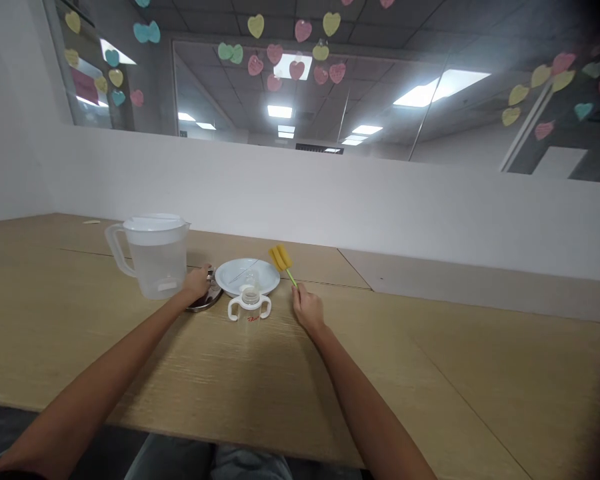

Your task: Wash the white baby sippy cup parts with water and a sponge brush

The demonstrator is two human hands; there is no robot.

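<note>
My right hand (309,309) is closed around the thin green handle of a sponge bottle brush (281,257), whose yellow sponge head points up and to the left. My left hand (197,284) is closed over a round shiny metal dish or lid (206,300); a small dark metallic piece (211,273) shows at its fingertips, too small to name. Between the hands stands a clear baby bottle (251,298) with a white two-handled ring and no cap on its mouth. Behind it sits a white bowl (225,272) with a clear object (251,277) in it, partly hidden by the bottle.
Left of my left hand stands a translucent plastic pitcher (159,263) with a lid and a handle. A small pale flat piece (91,221) lies at the far left. The wooden table (430,373) meets a white wall (380,207) below a window with heart-shaped notes.
</note>
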